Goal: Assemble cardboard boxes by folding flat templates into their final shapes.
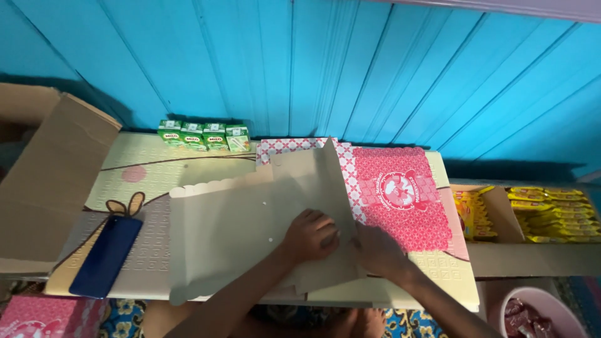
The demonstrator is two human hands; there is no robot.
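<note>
At the far left a brown cardboard box [44, 181] is standing open, and a dark blue phone [106, 255] is lying near it on the bench [188, 172]. Four green drink cartons [203, 135] are lining the far edge. In the middle, the left hand [311, 235] is pressing flat — fingers curled — on an unfolded cardboard sheet [231, 231], and the right hand [377, 249] is pinching its raised fold just beside the red printed side [400, 194]. At the right, yellow packets [551, 215] are filling a tray.

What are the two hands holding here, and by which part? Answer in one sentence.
Both the left hand and right hand press on a flat cardboard box blank, at the fold line by its raised flap; no closed grip shows.
</note>
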